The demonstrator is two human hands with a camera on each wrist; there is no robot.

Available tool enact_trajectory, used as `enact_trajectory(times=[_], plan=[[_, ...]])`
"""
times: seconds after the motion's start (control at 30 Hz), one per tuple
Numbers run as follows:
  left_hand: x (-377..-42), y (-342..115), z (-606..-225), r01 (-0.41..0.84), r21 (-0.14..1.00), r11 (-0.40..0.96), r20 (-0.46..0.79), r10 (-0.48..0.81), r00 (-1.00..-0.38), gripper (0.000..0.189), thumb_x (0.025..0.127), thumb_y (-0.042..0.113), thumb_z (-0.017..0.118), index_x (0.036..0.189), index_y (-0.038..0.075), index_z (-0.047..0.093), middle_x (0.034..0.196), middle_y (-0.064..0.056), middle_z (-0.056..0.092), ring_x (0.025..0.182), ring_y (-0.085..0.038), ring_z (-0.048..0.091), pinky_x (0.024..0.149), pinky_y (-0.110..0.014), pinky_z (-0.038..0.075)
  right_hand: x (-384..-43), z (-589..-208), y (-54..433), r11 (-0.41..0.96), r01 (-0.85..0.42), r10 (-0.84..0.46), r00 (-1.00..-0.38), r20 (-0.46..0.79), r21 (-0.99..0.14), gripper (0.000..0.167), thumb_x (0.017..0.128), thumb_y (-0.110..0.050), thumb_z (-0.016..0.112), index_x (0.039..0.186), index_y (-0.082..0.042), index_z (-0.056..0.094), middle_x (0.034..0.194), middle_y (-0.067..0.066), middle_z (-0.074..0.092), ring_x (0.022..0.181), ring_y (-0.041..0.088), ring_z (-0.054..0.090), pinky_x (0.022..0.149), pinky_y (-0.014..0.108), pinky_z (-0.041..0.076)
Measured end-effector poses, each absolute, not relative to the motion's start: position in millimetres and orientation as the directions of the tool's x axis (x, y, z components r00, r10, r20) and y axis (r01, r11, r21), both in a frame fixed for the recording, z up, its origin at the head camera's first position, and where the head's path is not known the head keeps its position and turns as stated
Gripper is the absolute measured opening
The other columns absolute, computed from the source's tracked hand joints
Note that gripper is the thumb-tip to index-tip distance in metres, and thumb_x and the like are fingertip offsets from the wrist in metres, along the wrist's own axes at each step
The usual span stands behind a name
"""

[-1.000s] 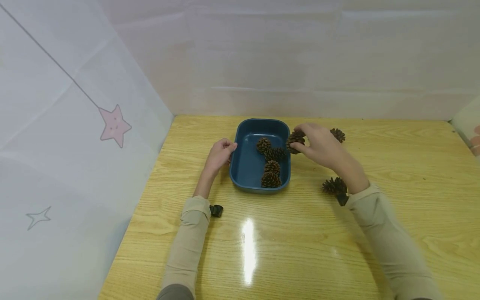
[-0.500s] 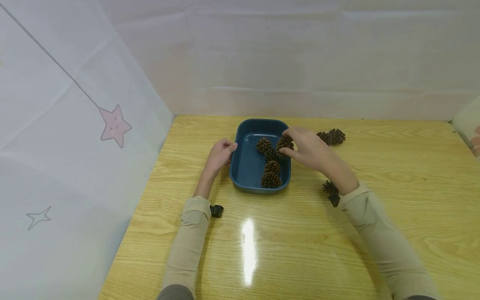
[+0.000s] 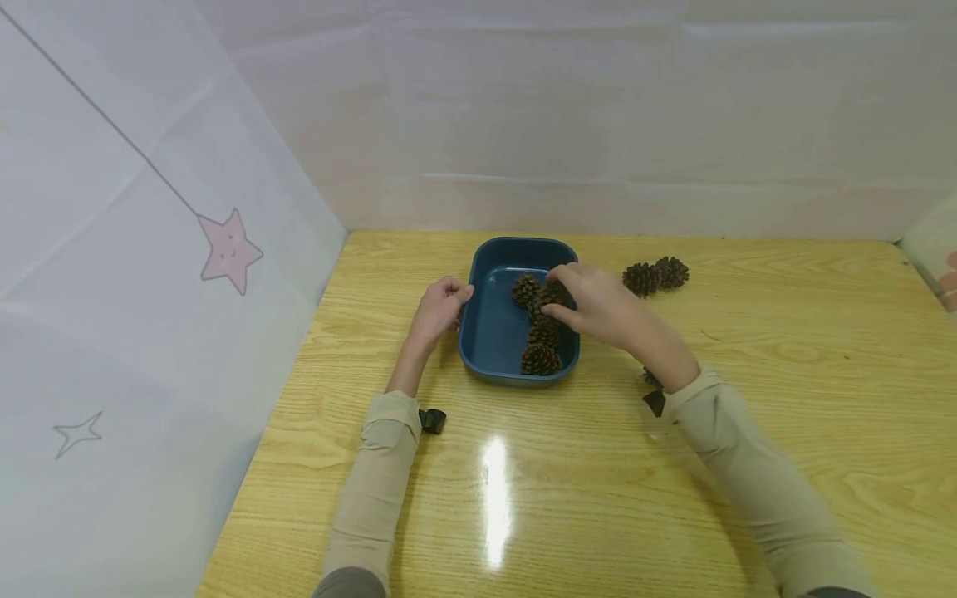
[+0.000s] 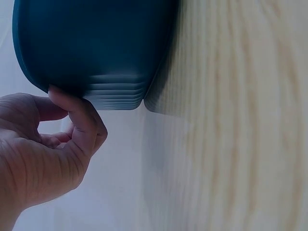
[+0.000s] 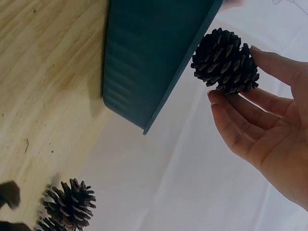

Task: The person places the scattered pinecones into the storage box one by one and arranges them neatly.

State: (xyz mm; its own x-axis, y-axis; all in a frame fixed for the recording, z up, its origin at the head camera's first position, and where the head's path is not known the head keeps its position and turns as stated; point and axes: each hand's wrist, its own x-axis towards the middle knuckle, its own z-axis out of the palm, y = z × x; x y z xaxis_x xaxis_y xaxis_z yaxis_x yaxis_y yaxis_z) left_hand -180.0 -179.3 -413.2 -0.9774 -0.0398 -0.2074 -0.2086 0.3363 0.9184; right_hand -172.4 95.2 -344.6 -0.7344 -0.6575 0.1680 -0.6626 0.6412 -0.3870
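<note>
A dark blue rectangular container [image 3: 489, 340] stands on the table with several brown pinecones [image 3: 540, 360] along its right half. My left hand [image 3: 437, 311] pinches its left rim; in the left wrist view the curled fingers [image 4: 79, 118] meet the rim edge. Above the container's right side, my right hand [image 3: 606, 309] holds another pinecone [image 5: 225, 62] between thumb and fingertips. In the right wrist view that pinecone is up beyond the container's rim [image 5: 185, 62]. From the head, the right hand's fingers partly cover it and the pinecones below.
Two pinecones lie side by side on the wooden table [image 3: 785, 374], a left one [image 3: 640, 279] and a right one [image 3: 672, 272], right of the container. Another is mostly hidden behind the right wrist. A pale cloth wall [image 3: 598, 124] rises behind the table's back edge.
My right hand has carried its pinecone leftward, from beside the container's right rim to over the inside, and lower. The two pinecones at the back right have come into view. My left hand stays put.
</note>
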Motion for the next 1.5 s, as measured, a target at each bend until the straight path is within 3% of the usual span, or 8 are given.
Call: enact_trajectory(times=[0.43, 0.63, 0.9, 1.33, 1.5], plan=[[-181, -179, -413, -0.217, 0.920, 0.328, -0.216, -0.040, -0.976, 0.033, 0.108, 0.027, 0.057, 0.112, -0.005, 0.062, 0.080, -0.006, 0.054, 0.064, -0.017, 0.051, 0.058, -0.032, 0.046, -168, -351, 83, 0.603, -0.715, -0.700, -0.687, 0.195, -0.353, 0.046, 0.098, -0.023, 0.076, 0.129, 0.007, 0.061, 0.122, 0.025, 0.067, 0.106, 0.037, 0.068, 0.090, 0.049, 0.056], [-179, -179, -411, -0.216, 0.920, 0.327, -0.216, -0.039, -0.976, 0.034, 0.108, 0.027, 0.057, 0.114, -0.006, 0.062, 0.080, -0.006, 0.055, 0.064, -0.016, 0.051, 0.058, -0.032, 0.047, -167, -355, 78, 0.589, -0.733, -0.714, -0.669, 0.205, -0.341, 0.045, 0.098, -0.024, 0.075, 0.128, 0.005, 0.061, 0.118, 0.022, 0.067, 0.097, 0.033, 0.068, 0.081, 0.045, 0.058], [-180, -179, -412, -0.216, 0.921, 0.324, -0.214, -0.043, -0.976, 0.029, 0.108, 0.026, 0.057, 0.110, -0.003, 0.062, 0.079, -0.006, 0.054, 0.063, -0.016, 0.050, 0.056, -0.031, 0.046, -162, -361, 70, 0.554, -0.757, -0.743, -0.637, 0.205, -0.346, 0.044, 0.099, -0.023, 0.074, 0.131, 0.005, 0.059, 0.119, 0.021, 0.066, 0.102, 0.033, 0.068, 0.083, 0.045, 0.058], [-181, -179, -413, -0.220, 0.922, 0.318, -0.219, -0.038, -0.975, 0.026, 0.108, 0.027, 0.058, 0.108, 0.002, 0.063, 0.081, -0.005, 0.054, 0.064, -0.017, 0.050, 0.059, -0.033, 0.046, -154, -368, 56, 0.495, -0.792, -0.783, -0.585, 0.210, -0.358, 0.039, 0.097, -0.012, 0.075, 0.128, 0.005, 0.060, 0.114, 0.019, 0.065, 0.095, 0.029, 0.066, 0.079, 0.039, 0.057], [-181, -179, -414, -0.220, 0.924, 0.313, -0.220, -0.035, -0.975, 0.030, 0.108, 0.027, 0.057, 0.111, -0.002, 0.063, 0.080, -0.005, 0.054, 0.063, -0.017, 0.050, 0.058, -0.033, 0.045, -151, -371, 51, 0.478, -0.810, -0.793, -0.564, 0.229, -0.338, 0.037, 0.096, -0.008, 0.075, 0.127, 0.005, 0.060, 0.115, 0.019, 0.065, 0.098, 0.030, 0.066, 0.079, 0.038, 0.057]])
